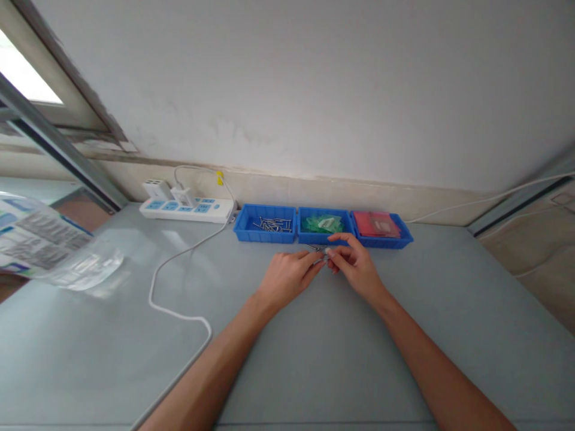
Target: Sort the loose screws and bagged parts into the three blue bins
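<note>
Left hand (287, 276) and right hand (354, 263) brought together near the middle of the grey table (323, 359), fingertips meeting. Pinched between them, a small metal screw (318, 249), partly hidden, lying just near of the middle bin. Both hands closed on it, thumbs and forefingers pressed in.

Just beyond, three blue bins in a row: left bin of screws (266, 224), middle bin of green parts (324, 225), right bin of red bags (381, 227). Farther left, white power strip (186, 208), its cable (179, 311) looping near. Far left, clear plastic bag (54, 248).
</note>
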Available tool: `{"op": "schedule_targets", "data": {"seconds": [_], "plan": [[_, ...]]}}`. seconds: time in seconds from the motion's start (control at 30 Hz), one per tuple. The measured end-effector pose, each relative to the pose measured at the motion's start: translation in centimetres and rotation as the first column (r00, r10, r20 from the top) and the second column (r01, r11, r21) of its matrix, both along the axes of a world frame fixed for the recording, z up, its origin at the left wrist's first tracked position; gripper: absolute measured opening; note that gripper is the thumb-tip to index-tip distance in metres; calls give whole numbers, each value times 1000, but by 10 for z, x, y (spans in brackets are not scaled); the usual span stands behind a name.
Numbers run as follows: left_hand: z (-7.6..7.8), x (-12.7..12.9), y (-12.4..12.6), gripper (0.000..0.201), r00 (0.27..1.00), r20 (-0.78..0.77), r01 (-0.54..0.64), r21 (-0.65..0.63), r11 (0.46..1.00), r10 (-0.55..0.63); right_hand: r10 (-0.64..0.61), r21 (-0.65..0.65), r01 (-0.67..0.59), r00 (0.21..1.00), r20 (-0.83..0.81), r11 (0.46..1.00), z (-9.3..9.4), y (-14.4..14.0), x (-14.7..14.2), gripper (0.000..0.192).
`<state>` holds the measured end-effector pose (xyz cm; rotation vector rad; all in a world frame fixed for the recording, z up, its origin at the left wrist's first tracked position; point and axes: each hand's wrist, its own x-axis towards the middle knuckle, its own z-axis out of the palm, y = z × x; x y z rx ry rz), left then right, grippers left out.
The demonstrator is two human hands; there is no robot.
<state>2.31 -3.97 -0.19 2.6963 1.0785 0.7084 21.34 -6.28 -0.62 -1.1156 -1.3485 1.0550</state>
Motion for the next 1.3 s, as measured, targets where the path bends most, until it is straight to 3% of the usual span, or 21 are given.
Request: {"op": "schedule_targets", "data": {"seconds": [0.17, 0.27, 0.4, 0.5, 0.6, 0.73, 0.9, 1.07, 1.17, 1.3], "plan": [[0, -5, 6, 33, 1000, -1, -30, 17, 999, 30, -35, 37, 32, 997, 64, 999, 1, -1, 2, 35], [2, -15, 16, 33, 976, 98, -197, 40, 980, 193, -129, 89, 118, 983, 133, 989, 1, 1, 7, 31], [3, -33, 32, 32, 871, 209, -461, 39, 887, 444, -230, 118, 215, 964, 134, 969, -1, 5, 17, 28], [2, -40, 38, 33, 838, 178, -522, -13, 853, 515, -265, 123, 247, 952, 153, 961, -2, 7, 25, 26], [3, -36, 35, 34, 862, 159, -481, -43, 876, 481, -288, 192, 238, 909, 301, 952, 0, 7, 33, 18], [5, -20, 20, 33, 942, 135, -305, -33, 952, 306, -271, 313, 98, 772, 575, 945, 0, 6, 39, 12], [2, -3, 5, 30, 991, 35, -129, -24, 991, 130, -176, 250, -18, 659, 731, 968, -9, 6, 41, 17], [-1, 0, 4, 28, 996, -36, -83, -31, 996, 82, -113, 195, -76, 592, 798, 978, -15, 8, 43, 12], [-2, -1, 6, 28, 994, -8, -107, -25, 994, 107, -88, 189, -105, 607, 790, 976, -13, 8, 43, 12], [-4, -3, 8, 28, 990, 49, -134, -7, 991, 134, -79, 191, -66, 747, 660, 979, -6, 6, 37, 11]]}}
